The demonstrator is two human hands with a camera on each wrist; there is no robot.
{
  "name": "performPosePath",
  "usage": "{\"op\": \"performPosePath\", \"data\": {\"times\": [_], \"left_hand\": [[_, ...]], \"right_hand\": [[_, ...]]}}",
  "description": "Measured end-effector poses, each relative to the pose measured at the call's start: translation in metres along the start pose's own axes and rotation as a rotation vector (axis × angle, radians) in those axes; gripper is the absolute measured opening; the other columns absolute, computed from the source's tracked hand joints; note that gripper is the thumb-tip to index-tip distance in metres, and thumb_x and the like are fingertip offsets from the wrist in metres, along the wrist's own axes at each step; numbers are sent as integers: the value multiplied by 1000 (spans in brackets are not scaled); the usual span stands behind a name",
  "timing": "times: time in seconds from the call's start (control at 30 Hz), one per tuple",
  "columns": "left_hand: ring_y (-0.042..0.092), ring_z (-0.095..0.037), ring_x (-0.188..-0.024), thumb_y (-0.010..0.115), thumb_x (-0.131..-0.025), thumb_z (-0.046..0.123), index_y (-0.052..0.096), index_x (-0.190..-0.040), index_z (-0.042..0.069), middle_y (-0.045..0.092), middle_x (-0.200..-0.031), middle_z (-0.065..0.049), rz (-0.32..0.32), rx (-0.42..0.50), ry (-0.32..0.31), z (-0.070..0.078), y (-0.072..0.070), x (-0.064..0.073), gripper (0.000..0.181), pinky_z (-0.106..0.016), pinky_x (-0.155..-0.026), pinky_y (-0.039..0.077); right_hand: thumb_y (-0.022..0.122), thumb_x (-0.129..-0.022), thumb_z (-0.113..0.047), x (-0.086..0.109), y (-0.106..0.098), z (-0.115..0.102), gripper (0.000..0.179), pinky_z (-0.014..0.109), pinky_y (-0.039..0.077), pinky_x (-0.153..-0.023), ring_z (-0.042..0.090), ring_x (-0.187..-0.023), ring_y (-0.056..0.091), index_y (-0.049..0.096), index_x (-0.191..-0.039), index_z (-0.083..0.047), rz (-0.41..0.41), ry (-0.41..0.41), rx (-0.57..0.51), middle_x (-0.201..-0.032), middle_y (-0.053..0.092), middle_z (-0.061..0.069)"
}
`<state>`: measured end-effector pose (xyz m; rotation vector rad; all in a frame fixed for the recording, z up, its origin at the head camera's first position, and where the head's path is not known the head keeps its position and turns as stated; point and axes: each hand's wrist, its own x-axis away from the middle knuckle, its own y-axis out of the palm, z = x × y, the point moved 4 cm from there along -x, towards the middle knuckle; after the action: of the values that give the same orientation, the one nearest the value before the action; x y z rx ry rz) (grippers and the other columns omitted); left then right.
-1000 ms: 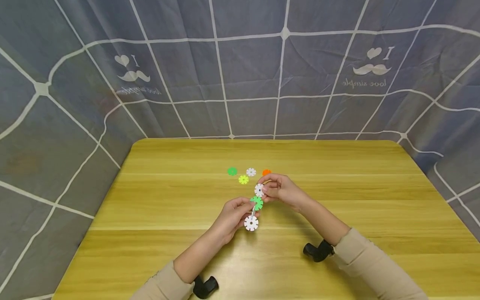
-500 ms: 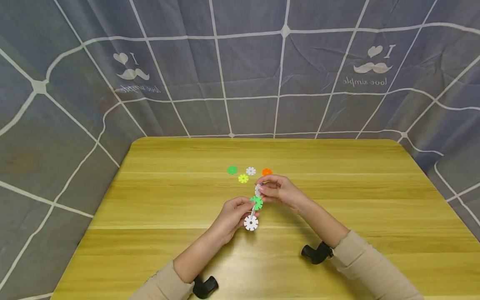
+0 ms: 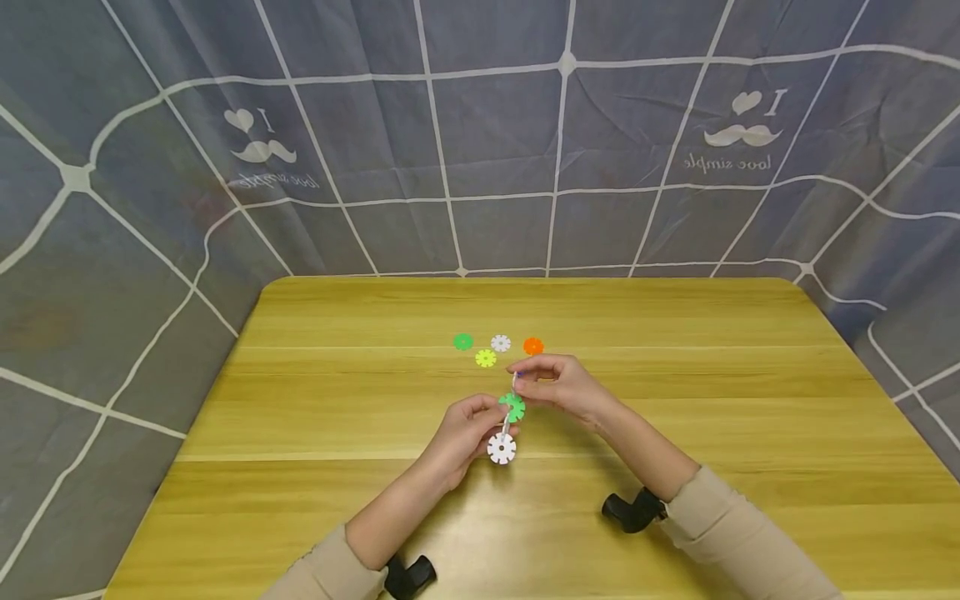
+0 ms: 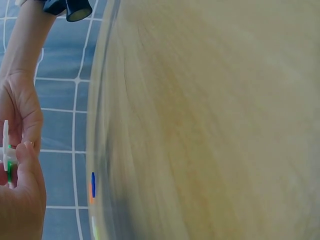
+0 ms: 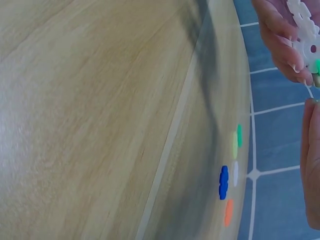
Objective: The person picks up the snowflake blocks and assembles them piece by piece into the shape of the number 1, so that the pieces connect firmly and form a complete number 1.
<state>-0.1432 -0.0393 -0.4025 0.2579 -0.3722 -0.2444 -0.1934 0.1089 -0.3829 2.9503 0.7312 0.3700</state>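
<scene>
My left hand (image 3: 467, 435) pinches a green notched disc (image 3: 516, 408) between thumb and fingers. Joined below it are a white disc turned edge-on (image 3: 506, 427) and a flat-facing white notched disc (image 3: 494, 447), forming a short chain. Above, my right hand (image 3: 567, 388) pinches another white notched disc (image 3: 514, 384), seen edge-on, its lower rim right at the top of the green disc. Part of the chain, white pieces (image 5: 303, 17), shows against the left palm in the right wrist view. Both hands are above the wooden table (image 3: 315, 400).
Beyond the hands lie a green disc (image 3: 459, 342), a white disc (image 3: 497, 344), a yellow disc (image 3: 481, 359) and an orange disc (image 3: 529, 346). A blue disc (image 5: 223, 182) lies nearby, mostly hidden by the right hand in the head view. A grey gridded curtain (image 3: 502, 150) surrounds the table.
The white disc in my right hand has turned from nearly face-on to edge-on and come down to the green disc. The left hand stays almost still with its chain.
</scene>
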Motion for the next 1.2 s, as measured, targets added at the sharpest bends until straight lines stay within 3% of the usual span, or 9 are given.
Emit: {"op": "performPosePath", "data": {"times": [0.17,0.4,0.63,0.93,1.07,1.2], "left_hand": [[65,-12,-73,53,-93,6,57,-96,-7,66,-83,-5,9,-18,29,0,1,1,14,-20,-64,53],[67,-19,-78,55,-93,4,57,-98,-14,68,-86,-13,80,-69,95,-3,0,1,19,-18,-65,52],[68,-19,-78,58,-92,10,59,-93,-11,68,-84,-10,68,-83,153,0,-2,5,20,-20,-67,53],[68,-28,-81,54,-93,3,58,-92,-11,68,-87,-15,119,-146,70,-6,-5,4,15,-21,-66,53],[68,-26,-80,54,-93,3,58,-92,-10,68,-89,-17,135,-134,59,-5,-5,5,14,-20,-65,52],[68,-24,-78,54,-93,4,58,-91,-9,68,-88,-14,135,-111,51,-3,-3,6,13,-21,-66,52]], "right_hand": [[66,-85,-4,2,-2,-2,35,32,53,-79,15,-80,61,56,-114,14,19,-10,33,-91,61,6],[68,-83,-8,5,2,-4,36,30,52,-77,17,-86,58,57,-109,14,52,-99,193,-93,61,3],[70,-82,-6,6,6,1,31,31,54,-76,15,-78,62,59,-105,13,115,-140,174,-91,64,4],[70,-80,0,9,13,11,27,27,54,-74,12,-75,65,60,-99,16,164,-150,107,-91,67,8],[70,-80,-1,8,13,12,33,27,54,-75,12,-77,65,57,-102,19,170,-155,114,-97,66,16],[71,-80,-2,8,11,10,27,28,54,-76,13,-78,65,62,-100,14,166,-141,97,-99,66,17]]}}
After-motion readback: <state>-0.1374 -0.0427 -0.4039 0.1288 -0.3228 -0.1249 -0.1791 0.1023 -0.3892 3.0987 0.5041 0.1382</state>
